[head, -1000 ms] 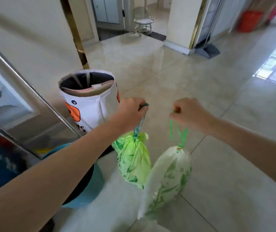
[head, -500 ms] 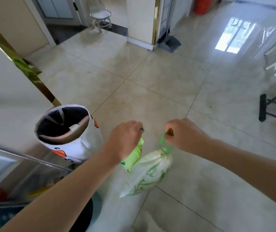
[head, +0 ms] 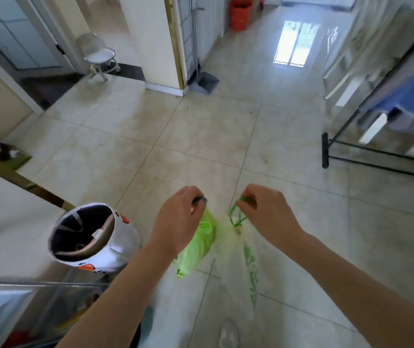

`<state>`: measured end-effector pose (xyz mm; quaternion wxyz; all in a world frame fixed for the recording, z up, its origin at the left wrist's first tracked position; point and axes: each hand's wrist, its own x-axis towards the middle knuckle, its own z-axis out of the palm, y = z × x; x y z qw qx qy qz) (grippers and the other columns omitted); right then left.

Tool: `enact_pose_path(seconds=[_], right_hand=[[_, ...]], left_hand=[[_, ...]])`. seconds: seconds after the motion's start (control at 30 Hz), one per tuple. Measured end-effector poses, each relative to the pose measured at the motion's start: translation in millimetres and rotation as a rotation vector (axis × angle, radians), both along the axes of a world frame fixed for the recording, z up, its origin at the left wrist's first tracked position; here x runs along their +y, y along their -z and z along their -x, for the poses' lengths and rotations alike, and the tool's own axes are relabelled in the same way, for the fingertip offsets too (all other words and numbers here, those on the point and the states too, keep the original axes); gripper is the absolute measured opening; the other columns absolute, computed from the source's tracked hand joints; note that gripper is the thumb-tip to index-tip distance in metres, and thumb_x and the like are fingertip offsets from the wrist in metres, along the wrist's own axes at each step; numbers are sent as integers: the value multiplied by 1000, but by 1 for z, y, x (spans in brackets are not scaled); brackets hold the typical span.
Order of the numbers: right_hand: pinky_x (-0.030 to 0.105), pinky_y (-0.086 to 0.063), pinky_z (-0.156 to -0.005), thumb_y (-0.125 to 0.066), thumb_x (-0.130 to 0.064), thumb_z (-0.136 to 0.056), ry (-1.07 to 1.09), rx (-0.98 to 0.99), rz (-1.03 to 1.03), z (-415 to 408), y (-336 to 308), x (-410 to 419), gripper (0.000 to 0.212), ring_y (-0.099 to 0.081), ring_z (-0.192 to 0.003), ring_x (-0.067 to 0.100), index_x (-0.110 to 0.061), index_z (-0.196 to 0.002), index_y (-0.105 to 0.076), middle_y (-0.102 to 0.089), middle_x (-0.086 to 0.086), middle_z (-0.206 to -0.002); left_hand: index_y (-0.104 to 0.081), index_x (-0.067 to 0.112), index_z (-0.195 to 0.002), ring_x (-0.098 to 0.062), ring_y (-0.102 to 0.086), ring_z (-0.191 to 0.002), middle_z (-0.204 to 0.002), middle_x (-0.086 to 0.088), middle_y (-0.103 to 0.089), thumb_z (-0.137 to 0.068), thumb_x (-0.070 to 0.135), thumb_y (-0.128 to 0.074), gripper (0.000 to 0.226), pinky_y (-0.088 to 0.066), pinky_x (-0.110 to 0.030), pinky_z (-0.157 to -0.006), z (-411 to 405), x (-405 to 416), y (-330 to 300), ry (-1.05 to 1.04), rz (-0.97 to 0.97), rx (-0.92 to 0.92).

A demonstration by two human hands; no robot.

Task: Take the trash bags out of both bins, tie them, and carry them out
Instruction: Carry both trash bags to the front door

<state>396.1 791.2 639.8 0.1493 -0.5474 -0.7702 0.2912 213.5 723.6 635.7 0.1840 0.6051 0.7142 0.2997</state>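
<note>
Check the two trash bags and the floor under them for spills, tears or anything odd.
Nothing stands out. The left hand holds the green bag and the right hand the white bag by drawstrings, both cinched, no spill on the floor.

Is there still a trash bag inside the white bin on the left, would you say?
No, the white bin shows only its dark unlined inside.
</note>
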Motion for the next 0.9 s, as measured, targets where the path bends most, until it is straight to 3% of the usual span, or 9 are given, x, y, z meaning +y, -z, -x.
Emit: enact_pose_path(seconds=[0.2,0.33,0.43,0.6,0.83,0.9], right_hand=[[33,-52,-75,-63,-17,-87,102,105,-30,-66,-17,2,5,-60,-76,17,-17,-83,-66,-64,-2,-82],[21,-45,-69,-59,-13,-89,182,112,-63,-109,-22,12,7,-56,-74,13,-14,-86,-66,-62,-2,-84],[10,-39,-64,-56,-12,-91,257,94,-75,-139,-23,22,9,-54,-73,9,-15,-88,-64,-60,-5,-85],[25,-45,-72,-54,-17,-93,350,35,-61,-178,-26,38,10,-57,-80,13,-15,-93,-64,-61,-4,-90],[26,-43,-73,-55,-15,-94,547,-100,-60,-245,-21,70,11,-56,-79,17,-12,-94,-65,-55,-4,-87],[30,-45,-76,-56,-14,-93,618,-121,-44,-265,-19,78,11,-58,-81,20,-10,-95,-66,-59,1,-89]], left_hand=[[-63,13,-83,-13,-55,-66,-71,3,-61,-88,11,-57,8,-38,-14,-60,-51,19,-13,-18,30,-58],[-68,13,-84,-16,-64,-69,-71,0,-67,-86,10,-60,9,-50,-27,-64,-88,42,-14,3,69,-174],[-69,15,-82,-17,-64,-70,-71,-1,-68,-86,12,-62,9,-50,-29,-65,-119,68,-13,82,88,-188],[-69,16,-86,-14,-63,-72,-76,1,-68,-87,11,-61,10,-51,-28,-68,-167,110,-12,274,95,-178],[-69,12,-82,-4,-57,-68,-76,5,-66,-86,8,-61,9,-40,-9,-65,-229,184,-6,612,38,-119],[-69,11,-85,-9,-59,-69,-78,3,-67,-86,10,-62,7,-44,-12,-68,-249,204,-2,720,2,-101]])
